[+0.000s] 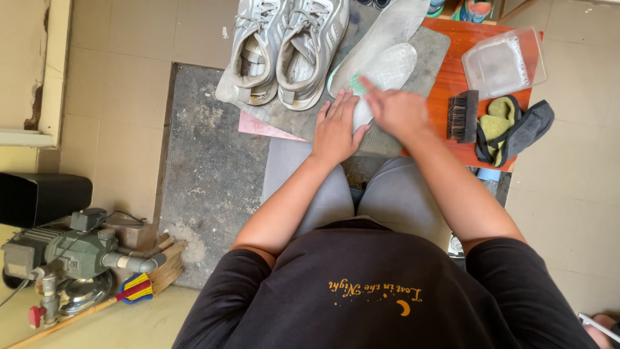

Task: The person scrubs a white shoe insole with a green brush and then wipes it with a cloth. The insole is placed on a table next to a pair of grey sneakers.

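Where left grip presses: insole beneath.

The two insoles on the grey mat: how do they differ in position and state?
The near insole lies under both hands: the left hand presses its heel end, and the right hand rubs it with something green. The far insole lies untouched behind it, partly covered. Both are pale grey and point the same way on the mat.

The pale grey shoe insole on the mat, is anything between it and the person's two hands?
Nothing visible. The left hand lies flat on the pale grey shoe insole, and the right hand presses a small green cloth or sponge against it. The grey sneakers stand clear to the left.
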